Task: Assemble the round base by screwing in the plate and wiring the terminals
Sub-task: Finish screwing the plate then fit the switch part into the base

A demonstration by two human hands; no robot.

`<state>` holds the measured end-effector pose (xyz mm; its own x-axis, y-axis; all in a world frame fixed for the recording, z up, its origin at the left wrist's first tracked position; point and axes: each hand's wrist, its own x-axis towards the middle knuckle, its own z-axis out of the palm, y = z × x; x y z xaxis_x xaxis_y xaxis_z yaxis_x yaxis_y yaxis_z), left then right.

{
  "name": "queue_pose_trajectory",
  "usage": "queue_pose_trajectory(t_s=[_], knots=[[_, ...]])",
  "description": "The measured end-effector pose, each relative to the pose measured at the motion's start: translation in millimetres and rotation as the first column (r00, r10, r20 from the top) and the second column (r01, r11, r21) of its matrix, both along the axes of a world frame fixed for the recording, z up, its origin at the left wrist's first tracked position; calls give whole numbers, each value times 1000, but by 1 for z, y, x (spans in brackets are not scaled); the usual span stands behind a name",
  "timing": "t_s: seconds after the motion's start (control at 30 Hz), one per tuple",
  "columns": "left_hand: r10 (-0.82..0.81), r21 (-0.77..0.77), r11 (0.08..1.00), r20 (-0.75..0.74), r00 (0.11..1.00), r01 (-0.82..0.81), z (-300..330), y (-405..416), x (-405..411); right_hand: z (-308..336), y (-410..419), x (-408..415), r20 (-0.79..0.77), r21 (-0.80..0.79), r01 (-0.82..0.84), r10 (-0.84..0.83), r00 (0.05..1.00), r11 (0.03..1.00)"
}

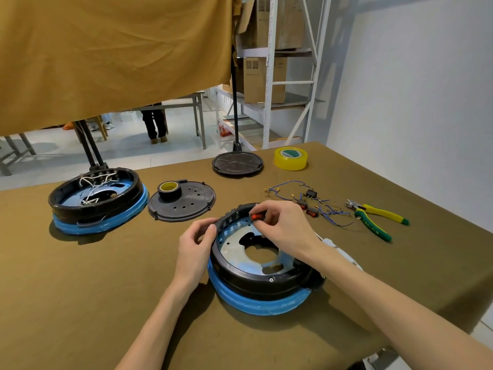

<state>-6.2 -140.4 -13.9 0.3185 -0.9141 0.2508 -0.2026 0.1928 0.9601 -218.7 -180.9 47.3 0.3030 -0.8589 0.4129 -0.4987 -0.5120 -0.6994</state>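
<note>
Two round bases sit on the olive cloth-covered table [80, 303], each a glossy black plastic ring wrapped below in a soft blue foam-like band. From the head view, the near round base [262, 287] lies between the two hands; inside it a flat, dull metal plate [240, 252] with irregular cut-outs shows. The left hand [196, 244] curls its fingers and thumb round the ring's ribbed left rim, wrist low on the cloth. The right hand [282, 225] arches over the ring's far edge, thumb and fingertips pinching a small red rocker switch [256, 216] against the slotted wall.

Beyond the right hand lie thin blue wires [328, 209] with brass terminals and more small switches; further right, yellow-and-green pliers [376, 216]. Beyond the left hand rests a matte black perforated cover disc [192, 206] carrying a black tape roll [169, 188]. Far to the left sits the second base [97, 201], with white wires inside. A glossy yellow tape roll [290, 158] stands well beyond.
</note>
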Motion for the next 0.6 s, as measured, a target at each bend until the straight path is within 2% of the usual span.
queue_pose_trajectory(t_s=[0.17, 0.3, 0.37, 0.47, 0.6], knots=[[-11, -12, 1000, 10, 1000, 11, -1, 0, 0, 2, -6, 8, 143, 230, -155, 124, 982, 961], [-50, -6, 999, 24, 998, 50, -1, -3, 1, 0, -14, 16, 187, 237, -168, 125, 974, 957], [-100, 7, 995, 16, 995, 100, -1, -4, 1, -1, -17, 16, 295, 241, -154, 79, 952, 958], [-130, 24, 991, 32, 991, 129, -1, -4, 1, -3, -21, 12, 488, 333, -119, -63, 871, 935], [-125, 20, 992, 39, 991, 124, 0, -5, 1, -6, -23, 12, 494, 350, -100, -93, 864, 931]])
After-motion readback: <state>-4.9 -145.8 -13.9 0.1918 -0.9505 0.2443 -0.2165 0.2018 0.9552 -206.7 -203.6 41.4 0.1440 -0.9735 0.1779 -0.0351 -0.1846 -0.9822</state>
